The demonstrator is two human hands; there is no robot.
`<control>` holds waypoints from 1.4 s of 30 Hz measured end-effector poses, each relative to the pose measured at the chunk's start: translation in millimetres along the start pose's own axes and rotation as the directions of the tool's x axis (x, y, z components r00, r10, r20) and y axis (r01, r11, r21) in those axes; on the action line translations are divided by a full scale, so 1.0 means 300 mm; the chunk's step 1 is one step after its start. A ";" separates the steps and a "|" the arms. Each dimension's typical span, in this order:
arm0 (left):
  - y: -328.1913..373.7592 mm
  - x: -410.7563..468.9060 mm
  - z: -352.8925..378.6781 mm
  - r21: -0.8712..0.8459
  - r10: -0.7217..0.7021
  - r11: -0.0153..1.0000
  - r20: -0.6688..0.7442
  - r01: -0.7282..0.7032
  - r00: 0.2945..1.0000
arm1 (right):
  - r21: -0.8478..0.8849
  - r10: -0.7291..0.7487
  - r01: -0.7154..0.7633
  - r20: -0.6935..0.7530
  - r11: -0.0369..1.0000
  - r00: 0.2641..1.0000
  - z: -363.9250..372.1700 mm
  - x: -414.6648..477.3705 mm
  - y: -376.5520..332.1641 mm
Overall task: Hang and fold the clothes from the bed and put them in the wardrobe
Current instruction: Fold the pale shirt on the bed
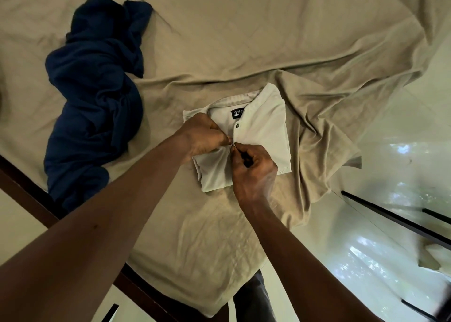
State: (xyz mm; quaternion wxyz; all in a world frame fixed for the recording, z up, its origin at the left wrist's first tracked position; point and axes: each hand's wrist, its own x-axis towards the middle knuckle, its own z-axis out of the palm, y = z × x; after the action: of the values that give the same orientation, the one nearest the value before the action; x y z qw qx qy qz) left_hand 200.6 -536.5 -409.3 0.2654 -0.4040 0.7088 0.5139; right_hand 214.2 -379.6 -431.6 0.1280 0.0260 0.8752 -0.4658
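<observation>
Both hands meet at the placket of the folded pale shirt (262,129) on the bed sheet (244,41): left hand (203,136) and right hand (253,170) each pinch its fabric. A crumpled navy garment (95,90) lies apart, left.

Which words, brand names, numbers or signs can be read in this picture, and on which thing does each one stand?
Nothing is legible.
On the small black neck label inside the collar of the folded pale beige button-up shirt: a white emblem and white lettering, too small and blurred to read.
On the crumpled dark blue garment and the wrinkled tan bedsheet: no text visible.
</observation>
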 end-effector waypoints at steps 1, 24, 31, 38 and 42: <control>0.002 0.003 0.005 -0.004 -0.005 1.000 -0.010 0.005 1.000 | 0.018 0.009 -0.009 -0.013 1.000 1.000 0.005 -0.001 -0.003; -0.041 0.052 0.065 -0.001 -0.054 0.999 -0.096 0.054 0.994 | 0.093 0.104 -0.117 0.135 0.989 0.985 0.062 -0.043 0.021; -0.029 -0.003 0.029 0.519 0.255 0.815 0.076 -0.257 0.964 | -0.139 0.481 -0.462 0.176 0.876 0.859 0.044 0.099 -0.193; 0.006 -0.020 -0.004 0.606 0.408 0.720 0.024 -0.338 0.913 | -0.155 0.409 -0.394 0.078 0.906 0.909 0.051 0.089 -0.141; 0.035 -0.002 -0.044 0.806 0.483 0.461 0.122 -0.371 0.867 | -0.113 0.361 -0.353 0.057 0.929 0.931 0.053 0.064 -0.116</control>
State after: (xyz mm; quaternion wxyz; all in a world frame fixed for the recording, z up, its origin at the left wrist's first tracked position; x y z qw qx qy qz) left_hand 192.4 -547.2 -399.1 0.2372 -0.0781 0.9555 0.1573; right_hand 193.2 -413.8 -416.6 0.2454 0.1603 0.8727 -0.3905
